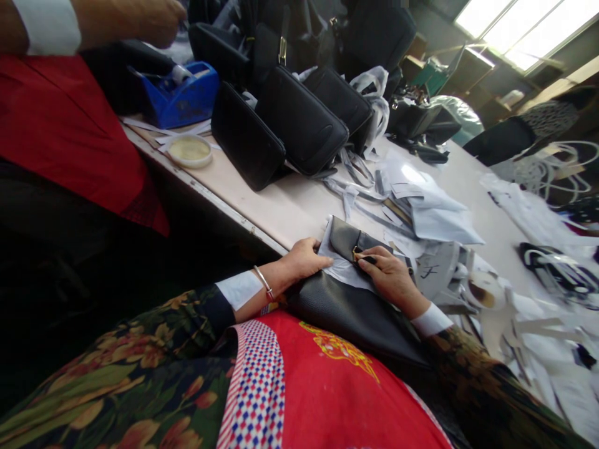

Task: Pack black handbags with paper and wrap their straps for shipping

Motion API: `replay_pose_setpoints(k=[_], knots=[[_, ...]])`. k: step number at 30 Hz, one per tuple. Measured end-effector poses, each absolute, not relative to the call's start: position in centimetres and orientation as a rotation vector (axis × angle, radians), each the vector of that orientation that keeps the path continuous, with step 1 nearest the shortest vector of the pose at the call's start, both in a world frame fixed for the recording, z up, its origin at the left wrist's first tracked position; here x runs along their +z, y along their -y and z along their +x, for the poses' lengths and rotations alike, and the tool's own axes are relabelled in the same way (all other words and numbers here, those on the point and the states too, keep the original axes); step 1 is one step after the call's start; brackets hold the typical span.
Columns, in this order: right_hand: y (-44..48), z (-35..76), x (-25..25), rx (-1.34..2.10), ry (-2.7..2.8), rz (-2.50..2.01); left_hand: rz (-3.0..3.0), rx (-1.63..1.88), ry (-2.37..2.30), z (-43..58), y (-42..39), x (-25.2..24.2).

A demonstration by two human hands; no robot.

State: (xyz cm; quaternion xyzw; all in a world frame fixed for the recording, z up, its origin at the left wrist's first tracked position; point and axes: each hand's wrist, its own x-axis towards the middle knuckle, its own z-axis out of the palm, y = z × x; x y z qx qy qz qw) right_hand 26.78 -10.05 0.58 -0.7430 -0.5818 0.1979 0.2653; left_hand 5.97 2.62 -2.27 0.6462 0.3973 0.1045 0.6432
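Along the table's [281,215] near edge sit a blue tape dispenser [180,103] and round dish [189,151]; black bags [302,121] stand farther in.

Right hand [390,274] is blocking part of the gold clasp [355,252], can't make out its full shape from where I'm standing. Co-worker's arm [107,28] gets cut off top left, window [528,28]'s cropped too, white cords [531,169] far right are pretty blurry.

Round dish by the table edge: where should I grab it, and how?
I'd pinch the round dish by its rim, coming from the edge side of the table. It lies close to that edge, with a black bag on its other side; its low, round shape should suit thumb and fingers.
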Motion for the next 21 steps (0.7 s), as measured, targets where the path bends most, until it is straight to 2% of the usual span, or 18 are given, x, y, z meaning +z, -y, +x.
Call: replay_pose_setpoints(k=[8, 21], knots=[[9.97, 25.96, 0.38, 0.274, 1.856, -1.990, 1.490, 0.257, -0.890, 6.20, -2.68, -2.95], [10.33, 26.67, 0.78, 0.324, 1.939, -1.931, 1.468, 0.279, -0.875, 6.19, -2.66, -3.22]])
